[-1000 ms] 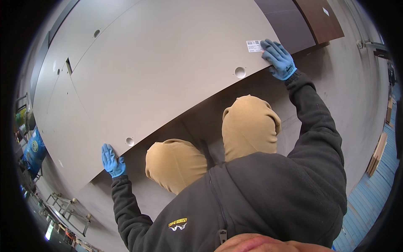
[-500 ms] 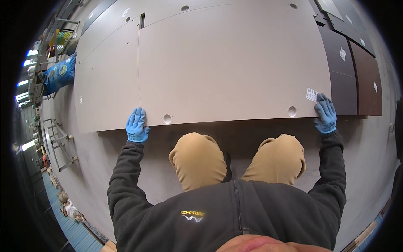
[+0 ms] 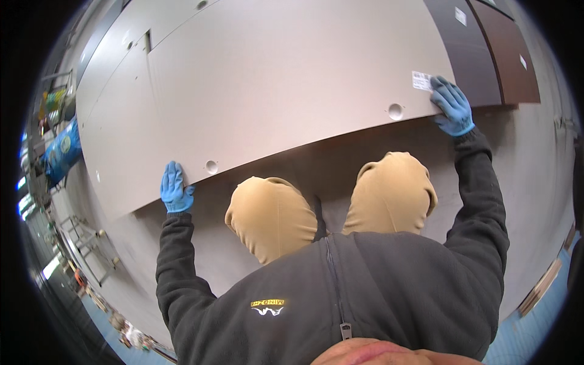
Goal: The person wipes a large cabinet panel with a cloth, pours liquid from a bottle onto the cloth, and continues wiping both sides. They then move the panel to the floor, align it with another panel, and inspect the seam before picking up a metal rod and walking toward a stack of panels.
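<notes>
A large pale beige panel [image 3: 292, 79] lies in front of me, with round cup holes along its near edge. My left hand [image 3: 176, 187], in a blue glove, rests on that edge left of a round hole [image 3: 212, 167]. Its fingers stretch flat over the top face and its thumb is spread to the side. At the panel's right near corner, my right hand [image 3: 452, 106], also gloved in blue, lies with fingers extended beside a white label [image 3: 422, 81]. Neither hand is closed round anything that I can see; the panel's underside is hidden.
Dark grey panels [image 3: 465, 61] and a brown panel [image 3: 505, 55] adjoin on the right. My knees [image 3: 274, 219] are close to the near edge. At the left stand a blue sack [image 3: 62, 151] and a metal frame [image 3: 91, 246] on the grey floor [image 3: 137, 267].
The whole view has tilted, so the panels slope up to the right and sit higher and further left in the picture. Both hands keep their places on the beige panel.
</notes>
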`<state>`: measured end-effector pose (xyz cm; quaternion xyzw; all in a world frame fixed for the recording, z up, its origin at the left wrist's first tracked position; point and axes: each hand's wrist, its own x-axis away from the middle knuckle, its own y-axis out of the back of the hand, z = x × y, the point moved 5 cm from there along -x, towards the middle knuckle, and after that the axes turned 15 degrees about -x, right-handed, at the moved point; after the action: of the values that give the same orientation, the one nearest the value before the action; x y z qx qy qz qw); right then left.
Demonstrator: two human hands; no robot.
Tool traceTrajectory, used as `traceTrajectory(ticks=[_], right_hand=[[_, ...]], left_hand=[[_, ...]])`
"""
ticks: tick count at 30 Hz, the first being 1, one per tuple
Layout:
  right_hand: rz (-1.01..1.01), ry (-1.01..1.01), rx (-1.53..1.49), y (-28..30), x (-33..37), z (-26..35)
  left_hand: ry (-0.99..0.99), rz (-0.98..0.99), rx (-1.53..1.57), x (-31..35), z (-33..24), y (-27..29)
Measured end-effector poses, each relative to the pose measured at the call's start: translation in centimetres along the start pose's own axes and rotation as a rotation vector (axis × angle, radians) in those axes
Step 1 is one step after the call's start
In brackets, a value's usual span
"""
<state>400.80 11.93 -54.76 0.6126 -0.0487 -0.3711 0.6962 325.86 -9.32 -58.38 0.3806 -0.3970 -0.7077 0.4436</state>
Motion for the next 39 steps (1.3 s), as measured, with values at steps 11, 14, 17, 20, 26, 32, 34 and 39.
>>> traceTrajectory(ticks=[11, 14, 17, 20, 26, 32, 34, 39], right_hand=[[0.098, -0.095, 0.036, -0.4, 2.4, -3.4], [0.075, -0.127, -0.002, -0.7, 2.7, -3.9], [0.067, -0.135, -0.01, -0.9, 2.9, -3.8], [0.046, -0.132, -0.031, -0.9, 3.0, -3.7], [0.048, -0.084, 0.008, -0.6, 2.8, -3.5], [0.055, -0.05, 0.02, -0.4, 2.8, -3.7], [0.027, -0.032, 0.011, -0.3, 2.9, -3.6], [-0.009, -0.015, 0.006, -0.1, 2.7, -3.4]], left_hand=[[-0.062, 0.021, -0.059, 0.4, 0.2, -0.7], [-0.061, 0.042, -0.066, 0.6, 0.3, -0.9], [-0.057, 0.054, -0.052, 0.7, 0.5, -1.0], [-0.057, 0.055, -0.049, 0.6, 0.5, -0.9], [-0.051, 0.053, -0.061, 0.5, 0.2, -0.8], [-0.045, 0.072, -0.069, 0.8, 0.6, -1.0], [-0.05, 0.071, -0.059, 0.8, 0.7, -1.2], [-0.085, 0.06, -0.081, 0.7, 0.6, -1.0]])
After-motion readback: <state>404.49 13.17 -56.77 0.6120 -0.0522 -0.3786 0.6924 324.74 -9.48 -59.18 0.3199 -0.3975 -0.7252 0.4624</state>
